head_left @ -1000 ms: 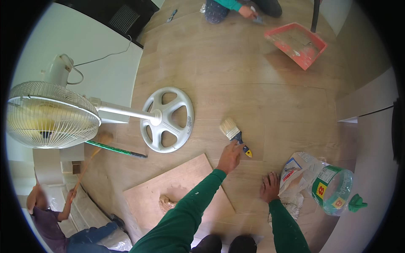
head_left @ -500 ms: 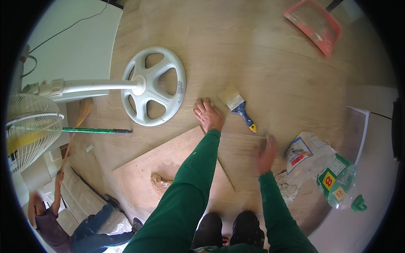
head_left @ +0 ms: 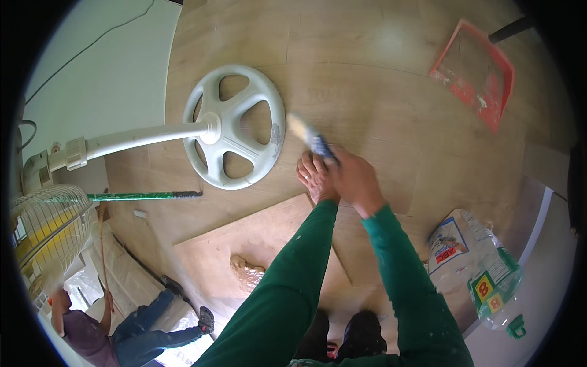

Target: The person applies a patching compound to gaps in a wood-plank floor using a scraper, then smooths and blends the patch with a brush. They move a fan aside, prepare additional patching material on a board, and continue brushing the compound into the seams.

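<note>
A flat paintbrush [head_left: 310, 137] with pale bristles and a dark blue handle is gripped in my right hand [head_left: 359, 182], bristles pointing away to the upper left and slightly blurred. Right beside it, my left hand [head_left: 316, 177] rests on the wood-look floor [head_left: 391, 92] with its fingers laid out, partly overlapped by the right hand. I cannot see anything in the left hand. Just below my left wrist lies a thin wooden board [head_left: 211, 244], and a crumpled brown packet [head_left: 246, 273] sits on it.
A white fan base [head_left: 269, 156] stands close on the left. A red dustpan [head_left: 474, 79] lies far right. Nearer are a paper bag [head_left: 449, 244] and a green-labelled plastic bottle [head_left: 495, 287]. At lower left are a green pole [head_left: 140, 196] and another person [head_left: 85, 336] holding a broom.
My right hand has moved up and left and picked the paintbrush off the floor, carrying it to beside my left hand. The view has shifted slightly.
</note>
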Demonstrator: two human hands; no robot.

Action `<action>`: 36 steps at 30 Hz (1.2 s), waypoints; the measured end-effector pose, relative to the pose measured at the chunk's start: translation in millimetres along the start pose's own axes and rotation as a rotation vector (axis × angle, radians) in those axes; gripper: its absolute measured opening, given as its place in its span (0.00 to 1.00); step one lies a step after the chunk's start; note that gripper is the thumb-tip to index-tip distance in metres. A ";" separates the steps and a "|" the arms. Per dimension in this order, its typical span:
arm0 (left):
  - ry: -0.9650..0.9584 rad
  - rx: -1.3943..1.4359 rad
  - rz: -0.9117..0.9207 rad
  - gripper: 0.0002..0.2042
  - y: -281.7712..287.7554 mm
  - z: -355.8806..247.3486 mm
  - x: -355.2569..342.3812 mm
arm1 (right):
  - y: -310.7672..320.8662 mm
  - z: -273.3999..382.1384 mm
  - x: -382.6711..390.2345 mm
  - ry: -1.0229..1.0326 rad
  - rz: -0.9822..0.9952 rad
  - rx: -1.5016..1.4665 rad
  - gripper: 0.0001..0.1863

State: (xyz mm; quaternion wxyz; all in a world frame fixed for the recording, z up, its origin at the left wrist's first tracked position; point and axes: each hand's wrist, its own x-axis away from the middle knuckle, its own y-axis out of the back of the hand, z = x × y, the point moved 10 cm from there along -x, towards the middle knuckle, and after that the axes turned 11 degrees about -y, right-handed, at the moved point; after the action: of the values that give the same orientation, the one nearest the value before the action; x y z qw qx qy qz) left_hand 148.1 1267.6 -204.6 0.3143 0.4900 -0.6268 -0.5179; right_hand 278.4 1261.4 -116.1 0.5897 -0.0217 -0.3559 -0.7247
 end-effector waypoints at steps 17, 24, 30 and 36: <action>-0.028 0.058 -0.052 0.22 3.9 -24.6 -6.1 | 60.1 2.9 -130.0 -0.030 -0.117 0.311 0.14; -0.008 0.046 -0.038 0.21 9.5 -11.3 -5.3 | 181.2 8.2 -71.2 0.021 -0.280 0.326 0.12; -0.014 0.073 -0.027 0.21 1.2 -17.2 -5.0 | 80.4 -17.4 -61.4 0.056 -0.046 0.468 0.12; -0.022 0.067 -0.032 0.23 6.1 -13.0 -3.9 | 196.0 3.9 -55.8 0.052 -0.408 0.521 0.09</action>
State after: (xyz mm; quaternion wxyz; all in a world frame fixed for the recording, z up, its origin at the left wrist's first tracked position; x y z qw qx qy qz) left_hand 159.3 1266.8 -194.9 0.2826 0.5046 -0.6394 -0.5067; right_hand 464.3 1300.3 -42.2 0.4268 0.2200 -0.5111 -0.7129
